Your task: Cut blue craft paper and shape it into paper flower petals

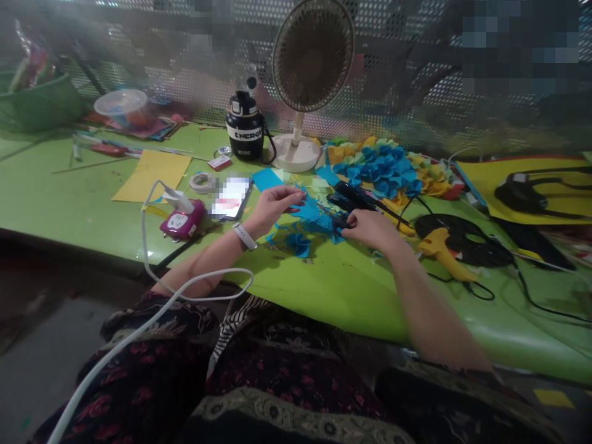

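Note:
My left hand (275,206) is closed in a pinch, its fingertips on a piece of blue paper (306,211). My right hand (370,227) grips the dark handles of a pair of scissors (341,222), whose blades point left toward the blue paper. How far the blades are apart is too blurred to tell. Below and between the hands, a folded blue paper flower (300,244) lies among blue scraps on the green table (319,296). Just beyond the scissors rests a black tool (352,195), perhaps a stapler.
Behind the hands stand a fan (296,151), a black flask (246,135) and a pile of blue paper flowers (382,166). To the left are a phone (231,197), tape roll (202,181) and purple socket (185,223) with a white cable. A yellow glue gun (439,250) lies right.

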`<state>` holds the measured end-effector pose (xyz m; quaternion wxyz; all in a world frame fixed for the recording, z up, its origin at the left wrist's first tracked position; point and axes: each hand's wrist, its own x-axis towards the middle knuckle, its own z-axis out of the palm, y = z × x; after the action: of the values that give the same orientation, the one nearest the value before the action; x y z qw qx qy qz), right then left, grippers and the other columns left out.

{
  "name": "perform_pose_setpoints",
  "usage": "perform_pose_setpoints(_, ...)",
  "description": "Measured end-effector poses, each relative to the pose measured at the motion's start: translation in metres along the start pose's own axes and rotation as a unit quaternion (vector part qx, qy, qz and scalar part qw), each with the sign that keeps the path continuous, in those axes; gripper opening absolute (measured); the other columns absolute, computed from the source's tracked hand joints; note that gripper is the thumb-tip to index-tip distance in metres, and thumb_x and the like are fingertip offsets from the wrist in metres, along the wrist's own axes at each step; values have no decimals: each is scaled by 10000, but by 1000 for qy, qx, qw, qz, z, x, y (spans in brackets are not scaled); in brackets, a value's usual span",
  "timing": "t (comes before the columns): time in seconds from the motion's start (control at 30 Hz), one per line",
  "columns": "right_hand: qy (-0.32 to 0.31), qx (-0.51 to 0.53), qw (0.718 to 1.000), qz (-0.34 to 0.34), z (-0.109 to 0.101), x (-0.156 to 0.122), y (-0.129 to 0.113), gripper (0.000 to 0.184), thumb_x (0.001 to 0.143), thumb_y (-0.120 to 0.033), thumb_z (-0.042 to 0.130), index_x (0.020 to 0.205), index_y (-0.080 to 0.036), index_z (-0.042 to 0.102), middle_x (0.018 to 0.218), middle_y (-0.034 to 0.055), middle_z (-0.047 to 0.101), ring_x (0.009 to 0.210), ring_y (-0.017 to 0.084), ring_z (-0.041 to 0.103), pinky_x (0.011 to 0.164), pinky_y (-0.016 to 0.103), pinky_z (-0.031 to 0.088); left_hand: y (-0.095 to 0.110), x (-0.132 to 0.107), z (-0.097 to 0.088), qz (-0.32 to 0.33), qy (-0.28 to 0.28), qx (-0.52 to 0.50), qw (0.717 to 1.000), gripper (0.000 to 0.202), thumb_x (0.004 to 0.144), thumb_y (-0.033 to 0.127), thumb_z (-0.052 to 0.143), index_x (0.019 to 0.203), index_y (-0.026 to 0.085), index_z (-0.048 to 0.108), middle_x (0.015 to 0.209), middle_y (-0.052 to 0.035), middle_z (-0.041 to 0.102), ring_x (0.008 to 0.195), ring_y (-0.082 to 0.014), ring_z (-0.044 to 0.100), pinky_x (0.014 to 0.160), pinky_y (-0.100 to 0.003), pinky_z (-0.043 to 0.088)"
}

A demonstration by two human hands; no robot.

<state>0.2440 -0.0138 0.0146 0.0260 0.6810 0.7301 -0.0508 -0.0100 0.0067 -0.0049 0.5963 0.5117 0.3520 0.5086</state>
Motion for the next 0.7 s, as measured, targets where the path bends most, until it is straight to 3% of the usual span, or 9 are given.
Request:
perform_pose_setpoints(0.17, 7, 29, 1000, 1, -1, -3, 2, 203, 719, -343, 693, 878, -218, 710, 943, 85, 773, 877, 271, 708, 634, 303, 443, 0, -1, 0, -5, -3, 8, 1000, 237, 766, 375, 804, 854, 169, 729, 836, -46, 734, 786, -129, 700, 744, -274, 562)
perform_pose_setpoints(0.47, -18, 231, 973, 1, -8, -7, 11, 115, 694, -256, 708, 792, -207, 676, 801, 35, 753, 702, 184, 686, 613, 266, 477, 2, -1, -1, 9, 3, -1, 1000, 232, 750, 381, 818, 840, 184, 735, 846, -42, 739, 782, -134, 704, 743, -281, 576)
perform_pose_setpoints(0.7, -29, 122, 992, 7, -3, -6, 3, 205, 649, -304, 747, 826, -223, 682, 838, 28, 759, 757, 205, 696, 607, 270, 456, 2, 0, -2, 8, 5, 13, 1000, 251, 759, 406, 806, 847, 184, 729, 846, -47, 742, 790, -131, 705, 745, -272, 572)
